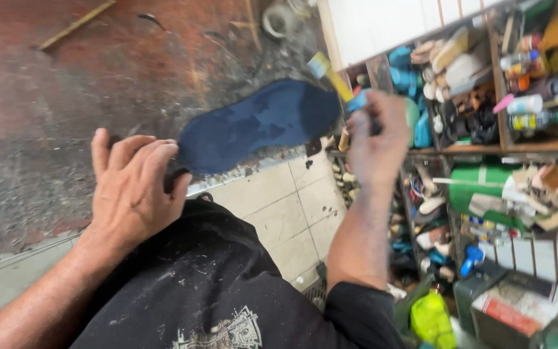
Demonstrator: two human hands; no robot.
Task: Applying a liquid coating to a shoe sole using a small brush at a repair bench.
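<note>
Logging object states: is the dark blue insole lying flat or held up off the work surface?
Flat: the insole lies on the worktop, the left hand pressing its near end.

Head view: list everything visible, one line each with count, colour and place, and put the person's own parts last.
Shoe insole: one, dark blue, centre, lying on the worn work surface, its near end under the left hand.
Brush: one, yellow handle with pale bristles, in the right hand, above the insole's far end.
Work surface: one, reddish and grey, stained, upper left.
Tiled floor: pale tiles, centre below.
Shelves: crowded with bottles, scraps and shoe parts, mixed colours, right; count cannot be told.
Bottle: one, yellow-green, bottom right.
Dark shirt: one, black, stained, bottom centre.
Left hand: fingers pressing the insole's near end.
Right hand: closed around the brush.
</note>
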